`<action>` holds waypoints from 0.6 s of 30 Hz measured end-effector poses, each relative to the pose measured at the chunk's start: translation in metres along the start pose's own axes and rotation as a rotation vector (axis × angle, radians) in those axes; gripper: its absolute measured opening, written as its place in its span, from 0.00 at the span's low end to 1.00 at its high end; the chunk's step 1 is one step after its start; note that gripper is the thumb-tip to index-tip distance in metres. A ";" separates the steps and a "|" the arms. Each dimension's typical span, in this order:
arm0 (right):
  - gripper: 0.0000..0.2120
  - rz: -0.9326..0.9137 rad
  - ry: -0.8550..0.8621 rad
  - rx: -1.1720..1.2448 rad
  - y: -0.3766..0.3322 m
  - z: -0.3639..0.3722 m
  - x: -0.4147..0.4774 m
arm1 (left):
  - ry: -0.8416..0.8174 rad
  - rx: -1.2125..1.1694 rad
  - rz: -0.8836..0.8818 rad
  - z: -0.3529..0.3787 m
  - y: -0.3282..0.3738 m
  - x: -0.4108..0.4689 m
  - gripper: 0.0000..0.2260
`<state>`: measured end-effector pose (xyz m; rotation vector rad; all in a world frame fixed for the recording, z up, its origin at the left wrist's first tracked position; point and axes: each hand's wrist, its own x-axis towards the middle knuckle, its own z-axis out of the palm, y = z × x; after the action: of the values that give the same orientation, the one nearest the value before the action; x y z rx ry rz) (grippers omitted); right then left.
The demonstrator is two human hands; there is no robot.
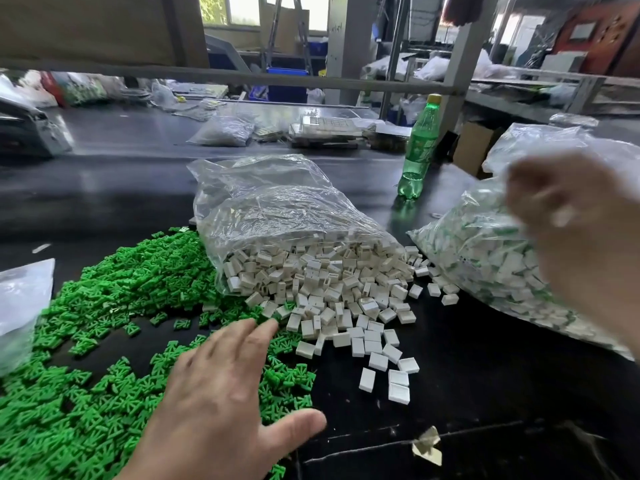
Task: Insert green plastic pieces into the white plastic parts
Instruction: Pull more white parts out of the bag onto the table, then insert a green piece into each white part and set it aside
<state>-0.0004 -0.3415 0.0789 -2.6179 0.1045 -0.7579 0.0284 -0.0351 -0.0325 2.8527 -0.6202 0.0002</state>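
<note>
A wide heap of small green plastic pieces [104,306] covers the black table at the left. White plastic parts [346,306] spill from an open clear bag [277,209] in the middle. My left hand [221,396] hovers flat over the green heap, fingers spread and straight, holding nothing. My right hand [575,230] is raised at the right, blurred, in front of a second clear bag [485,265] that holds white parts with green pieces in them. I cannot tell whether that hand holds anything.
A green soda bottle [417,147] stands behind the bags. Another clear bag [20,296] lies at the left edge. A scrap of tape [427,445] sticks to the table near the front. Further bags and trays [325,128] lie at the back.
</note>
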 end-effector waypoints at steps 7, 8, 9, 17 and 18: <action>0.55 0.011 -0.763 -0.291 0.007 0.114 -0.076 | -0.177 0.127 -0.231 0.001 -0.024 0.007 0.54; 0.55 0.009 -0.743 -0.280 0.004 0.119 -0.074 | -0.209 0.120 -0.229 0.003 -0.026 0.008 0.55; 0.55 0.000 -0.721 -0.270 0.001 0.124 -0.072 | -0.225 0.107 -0.216 0.005 -0.025 0.010 0.55; 0.33 -0.164 -0.561 -0.085 -0.038 0.156 -0.063 | -0.142 0.069 -0.071 0.014 -0.018 0.019 0.44; 0.30 -0.178 -0.553 -0.100 -0.040 0.156 -0.060 | -0.108 0.068 -0.064 0.015 -0.018 0.019 0.42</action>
<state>0.0286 -0.2368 -0.0542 -2.8550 -0.2579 -0.0598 0.0522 -0.0295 -0.0500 2.9527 -0.5597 -0.1474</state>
